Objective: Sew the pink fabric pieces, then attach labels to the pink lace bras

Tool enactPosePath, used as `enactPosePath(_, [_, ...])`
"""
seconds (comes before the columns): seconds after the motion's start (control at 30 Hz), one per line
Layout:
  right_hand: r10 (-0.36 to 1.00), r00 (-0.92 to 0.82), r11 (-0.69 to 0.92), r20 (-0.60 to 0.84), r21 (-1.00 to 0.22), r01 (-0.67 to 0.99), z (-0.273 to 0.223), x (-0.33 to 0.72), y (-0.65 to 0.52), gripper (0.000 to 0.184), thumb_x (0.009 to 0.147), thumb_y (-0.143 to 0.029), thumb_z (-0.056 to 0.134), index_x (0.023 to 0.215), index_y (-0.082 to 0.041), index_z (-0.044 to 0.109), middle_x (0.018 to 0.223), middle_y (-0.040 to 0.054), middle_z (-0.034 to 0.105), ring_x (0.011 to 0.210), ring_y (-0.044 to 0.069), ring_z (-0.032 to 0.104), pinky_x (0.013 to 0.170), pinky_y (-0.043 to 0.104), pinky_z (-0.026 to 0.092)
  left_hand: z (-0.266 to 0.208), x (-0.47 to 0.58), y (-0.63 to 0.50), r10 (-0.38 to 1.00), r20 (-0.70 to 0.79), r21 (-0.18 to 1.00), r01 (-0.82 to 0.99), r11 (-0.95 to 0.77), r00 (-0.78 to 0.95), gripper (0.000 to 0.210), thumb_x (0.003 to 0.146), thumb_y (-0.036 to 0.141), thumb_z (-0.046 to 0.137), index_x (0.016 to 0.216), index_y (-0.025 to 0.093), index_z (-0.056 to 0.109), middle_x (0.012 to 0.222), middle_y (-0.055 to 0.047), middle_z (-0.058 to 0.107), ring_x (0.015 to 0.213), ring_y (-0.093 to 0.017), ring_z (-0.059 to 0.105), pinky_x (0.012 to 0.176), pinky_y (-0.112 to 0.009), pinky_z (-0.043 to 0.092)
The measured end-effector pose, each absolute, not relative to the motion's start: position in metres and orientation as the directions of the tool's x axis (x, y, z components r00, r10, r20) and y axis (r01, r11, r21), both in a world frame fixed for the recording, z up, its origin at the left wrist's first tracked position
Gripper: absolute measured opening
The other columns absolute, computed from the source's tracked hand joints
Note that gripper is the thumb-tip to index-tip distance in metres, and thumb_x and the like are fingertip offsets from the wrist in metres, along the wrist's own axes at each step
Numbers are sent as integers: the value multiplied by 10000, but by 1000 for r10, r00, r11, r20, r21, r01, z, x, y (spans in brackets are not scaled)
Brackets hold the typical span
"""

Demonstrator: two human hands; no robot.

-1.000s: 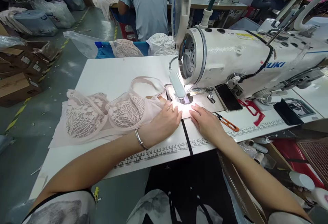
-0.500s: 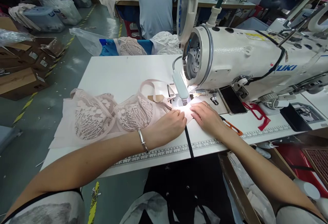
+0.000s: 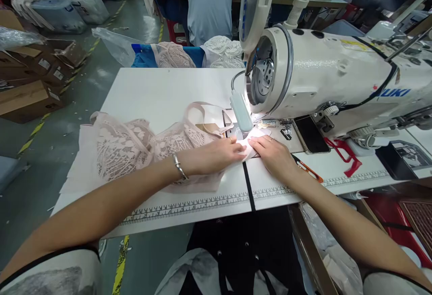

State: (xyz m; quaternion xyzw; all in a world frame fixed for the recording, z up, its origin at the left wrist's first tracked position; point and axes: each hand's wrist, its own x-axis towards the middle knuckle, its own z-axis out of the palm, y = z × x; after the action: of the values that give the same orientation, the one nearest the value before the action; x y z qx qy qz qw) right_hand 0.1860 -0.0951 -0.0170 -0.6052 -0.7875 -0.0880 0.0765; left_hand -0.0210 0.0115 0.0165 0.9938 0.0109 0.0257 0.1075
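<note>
A pale pink lace bra [image 3: 123, 151] lies across the white table, its band and strap reaching the needle area of a white sewing machine [image 3: 310, 72]. My left hand [image 3: 219, 154] rests over the bra's near cup and band, fingers stretched out and slightly apart beside the lit needle plate. Close by on the right, my right hand [image 3: 272, 156] has its fingertips closed on the edge of the pale fabric [image 3: 249, 147]. The exact stitching point is hidden behind the small lamp [image 3: 241, 111]. A strap loop [image 3: 195, 111] stands up behind my left hand.
An orange-handled cutter [image 3: 308, 170], a dark phone [image 3: 311, 135] and a red strap [image 3: 349, 158] lie right of my hands. A printed ruler [image 3: 189, 207] follows the front edge. Lace cups [image 3: 175, 55] sit beyond the table; a co-worker [image 3: 209, 7] sits behind.
My left hand has gone from curled to stretched-out fingers and its wrist has moved a little left and up. My right hand stays at the fabric edge. The camera view has shifted slightly.
</note>
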Motion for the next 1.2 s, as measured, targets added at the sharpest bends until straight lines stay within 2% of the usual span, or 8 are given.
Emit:
enactPosePath(0.13, [949,-278,282,149,-4,959,-7,195,-88,373,937,-74,383,1202,-169,628,1227,109,669,1096,235,613,819,332,531,13,1,-24,183,-12,194,181,-964,983,348,970,24,277,1127,57,585,1126,-157,585,905,-219,456,779,-324,404])
enactPosePath(0.3, [978,-203,205,39,-60,977,0,195,-84,449,906,-72,352,1274,-165,592,1373,118,599,1221,258,580,897,388,557,17,11,-37,285,-10,344,271,-899,958,241,940,36,379,1129,37,529,1117,-171,565,944,-220,482,834,-328,432])
enactPosePath(0.43, [980,-164,175,116,-90,980,-12,188,-88,519,904,-58,296,1349,-150,546,1418,125,563,1310,240,524,1003,396,528,30,3,-3,368,-9,303,353,-885,930,195,950,287,551,871,111,574,908,-118,591,845,-225,533,771,-354,440])
enactPosePath(0.6, [959,-151,185,241,-123,975,-27,186,-91,552,893,-38,293,1358,-187,551,1382,126,585,1322,248,505,952,419,562,27,11,42,517,-65,381,500,-778,853,198,873,135,508,680,170,534,630,-26,510,611,-168,507,584,-297,374])
enactPosePath(0.7, [959,-156,194,235,-148,970,-29,191,-91,595,865,-21,297,1368,-215,549,1381,105,587,1313,244,510,924,419,576,16,23,51,655,3,467,578,-669,756,170,802,251,648,697,190,528,652,-9,522,642,-181,530,592,-299,387])
enactPosePath(0.8, [958,-186,223,220,-157,962,-27,199,-88,616,836,-3,303,1349,-221,564,1388,86,582,1306,232,516,924,407,574,6,31,53,625,82,461,527,-714,776,235,723,286,723,672,200,510,670,0,524,721,-203,559,658,-309,413])
enactPosePath(0.97, [943,-246,287,223,-175,942,-25,209,-79,598,800,29,299,1256,-201,609,1313,80,623,1250,214,551,931,386,564,-8,34,62,662,116,533,516,-671,741,190,771,152,576,630,205,461,699,-18,537,743,-192,566,682,-305,421])
enactPosePath(1.2, [904,-268,338,333,-172,926,-33,210,-74,532,876,-6,299,1238,-188,645,1253,97,665,1218,222,580,1014,443,536,-16,34,56,648,250,494,480,-725,720,164,823,72,426,756,202,500,749,-58,584,796,-227,611,737,-351,458])
